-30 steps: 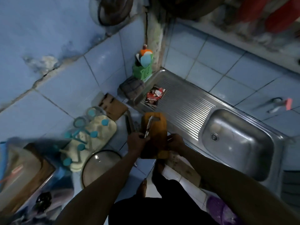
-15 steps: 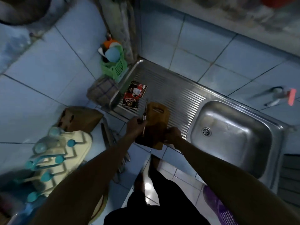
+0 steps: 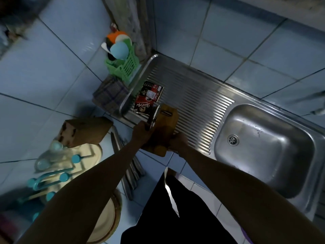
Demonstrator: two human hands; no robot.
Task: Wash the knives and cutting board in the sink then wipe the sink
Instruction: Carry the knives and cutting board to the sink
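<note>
Wooden board (image 3: pixel 166 127) held over the near edge of the drainer (image 3: pixel 191 101), just beside the basin (image 3: pixel 263 147) but not yet in it. Left hand (image 3: pixel 140 132) wrapped round the board's left edge and, with it, a knife (image 3: pixel 154 115) lying along that side, blade pointing away toward the slot handle. Right hand (image 3: pixel 177 142) curled on the board's near right corner.

Likely stiff and fairly heavy for its size, solid wood; no flex to expect. Dry grip fine for now, probably slick once wet and soapy. Best taken by the long edges with both hands, or through the slot at the far end. Knife thin, rigid, sharp: safest by the handle, though whether fingers sit on handle or blade cannot be told here. Risk of it sliding off if the board tips.

Against the earlier frames: board and both hands now further right along the counter, closer over the drainer ribs. Knife block (image 3: pixel 84 132) and rack (image 3: pixel 58 166) lower left in view, sachets (image 3: pixel 149 99) nearer the board. Grip of both hands unchanged. More knives (image 3: pixel 128 169) lying on the counter behind the left forearm.
</note>
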